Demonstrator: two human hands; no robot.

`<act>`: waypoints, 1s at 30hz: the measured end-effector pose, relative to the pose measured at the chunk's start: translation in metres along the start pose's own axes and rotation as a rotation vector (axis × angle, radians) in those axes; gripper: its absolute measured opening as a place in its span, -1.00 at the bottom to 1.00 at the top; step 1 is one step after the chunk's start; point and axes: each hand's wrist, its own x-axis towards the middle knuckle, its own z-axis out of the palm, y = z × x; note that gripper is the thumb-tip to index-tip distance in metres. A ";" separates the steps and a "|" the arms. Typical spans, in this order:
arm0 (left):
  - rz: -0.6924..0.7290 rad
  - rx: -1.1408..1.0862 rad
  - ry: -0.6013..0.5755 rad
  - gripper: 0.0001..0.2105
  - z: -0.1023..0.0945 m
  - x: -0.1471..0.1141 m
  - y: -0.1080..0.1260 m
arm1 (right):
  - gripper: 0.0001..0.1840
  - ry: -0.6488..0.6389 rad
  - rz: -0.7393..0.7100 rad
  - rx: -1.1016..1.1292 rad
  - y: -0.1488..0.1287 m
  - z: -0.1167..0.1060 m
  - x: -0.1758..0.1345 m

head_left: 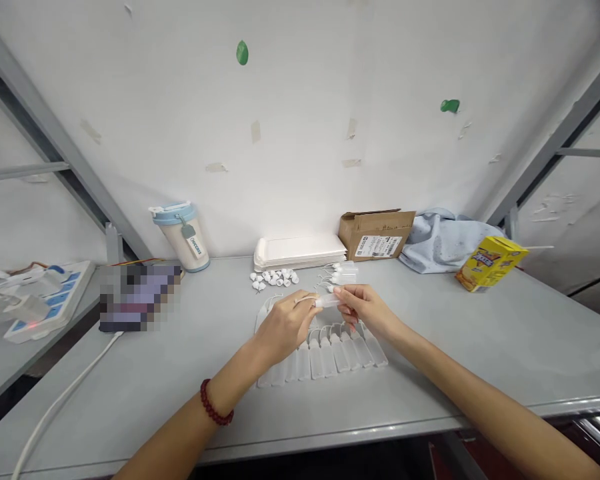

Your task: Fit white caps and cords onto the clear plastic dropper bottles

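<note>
Between my two hands, above the table, a small translucent plastic bottle [330, 302] lies roughly sideways. My left hand [287, 323] pinches its left end, where a thin white cord or tube shows at the fingers. My right hand [360, 305] grips the right end between thumb and fingers. Below them, a row of similar flat bottles [317, 360] with curved white tubes at their tops lies on the table, partly covered by my left hand. Behind my hands are a heap of small white caps [275, 279] and a few more bottles [345, 272] lying on their sides.
On the grey table [425, 373] stand a white tray stack [300, 250], an opened cardboard box [375, 237], a light blue cloth [440, 240] and a yellow carton [490, 263]. To the left are a tumbler [183, 240], a pixelated phone [143, 300] with cable, and a power strip [55, 303].
</note>
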 end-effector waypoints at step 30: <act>-0.619 -0.539 -0.106 -0.66 -0.015 0.014 -0.010 | -0.62 0.207 -0.204 -0.215 -0.002 -0.005 0.000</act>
